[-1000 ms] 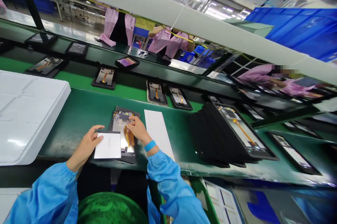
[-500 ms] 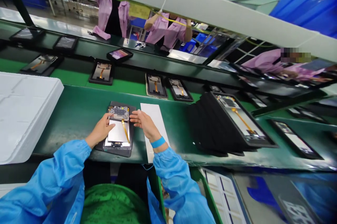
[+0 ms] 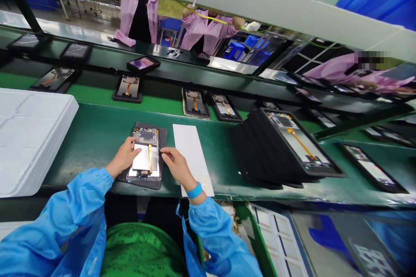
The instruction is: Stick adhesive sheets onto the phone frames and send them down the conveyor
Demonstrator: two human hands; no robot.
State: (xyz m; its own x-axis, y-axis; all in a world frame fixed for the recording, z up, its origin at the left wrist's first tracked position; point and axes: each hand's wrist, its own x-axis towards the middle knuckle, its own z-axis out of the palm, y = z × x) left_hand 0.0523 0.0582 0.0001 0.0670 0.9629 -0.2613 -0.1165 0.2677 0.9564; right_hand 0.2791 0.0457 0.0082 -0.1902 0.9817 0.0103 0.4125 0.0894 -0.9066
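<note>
An open tablet (image 3: 146,135), its circuit board showing at the top, lies on a dark grey pad (image 3: 164,138) on the green bench. Over its lower half sits a flat white plate that looks like a battery (image 3: 140,161), with thin wires near its upper left. A yellow-orange ribbon cable (image 3: 150,155) runs down over it. My left hand (image 3: 124,155) grips the battery's left side, thumb on top, fingertips partly hidden. At the tablet's right edge, my right hand (image 3: 175,165) has its fingers curled in a pinch; anything between them is hidden.
A white sheet (image 3: 193,155) lies right of the pad. Farther right leans a stack of black trays (image 3: 256,151) with an open tablet on top. A white foam tray (image 3: 35,138) stands at left. Several tablets line the green conveyor (image 3: 162,99). People in pink work opposite.
My right hand's fingers have drawn from spread to curled together and come slightly lower. The ribbon cable has gone from slanted to nearly upright. My left hand stays at the battery.
</note>
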